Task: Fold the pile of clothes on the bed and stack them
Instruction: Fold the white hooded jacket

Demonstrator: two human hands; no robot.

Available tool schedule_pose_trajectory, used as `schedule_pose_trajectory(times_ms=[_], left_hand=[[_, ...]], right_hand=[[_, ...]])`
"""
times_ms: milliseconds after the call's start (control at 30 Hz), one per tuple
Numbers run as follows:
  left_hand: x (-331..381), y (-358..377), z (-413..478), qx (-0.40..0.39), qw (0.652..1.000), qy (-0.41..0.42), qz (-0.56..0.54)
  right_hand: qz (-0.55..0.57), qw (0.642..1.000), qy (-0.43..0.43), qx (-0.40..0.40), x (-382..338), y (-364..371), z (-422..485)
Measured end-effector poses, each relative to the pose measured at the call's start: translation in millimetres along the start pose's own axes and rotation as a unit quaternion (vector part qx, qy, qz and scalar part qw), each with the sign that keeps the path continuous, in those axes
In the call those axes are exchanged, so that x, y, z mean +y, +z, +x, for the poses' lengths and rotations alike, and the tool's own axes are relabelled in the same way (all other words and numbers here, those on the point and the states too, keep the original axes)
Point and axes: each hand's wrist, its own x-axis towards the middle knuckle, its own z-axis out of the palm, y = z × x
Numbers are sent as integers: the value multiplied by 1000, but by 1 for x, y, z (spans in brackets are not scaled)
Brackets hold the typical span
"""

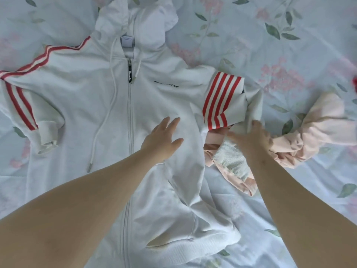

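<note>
The left hand [164, 138] lies flat with fingers spread wide, pressing the front of the one white hoodie [87, 97], which is spread zip-up on the bed sheet [270, 45] (floral, pale blue). The right hand [251, 138] has its fingers curled, gripping the hoodie's red-striped sleeve [222, 99] just above its ribbed cuff [229, 161]. One crumpled pink garment [318, 128] lies beneath that hand, stretching off to the right.

Hoodie [77, 105] on bed [289, 45] — crumpled garment [318, 132] right.
</note>
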Motion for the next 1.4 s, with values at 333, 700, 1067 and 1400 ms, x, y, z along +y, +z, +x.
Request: schedule_pose_trajectory(times_ms=[333,700,1067,1400], left_hand=[[17,10,18,-37,999,-29,-16],[103,-110,-30,70,944,3,-321],[180,-230,-93,104,902,37,-416],[25,-314,-143,283,828,-46,-483]], right_hand=[[89,987,-118,57,32,-14,-10],[632,774,-28,12,-51,-164,-27],[484,849,-182,-108,-139,-176,-111],[404,900,-92,-138,-145,-87,-142]])
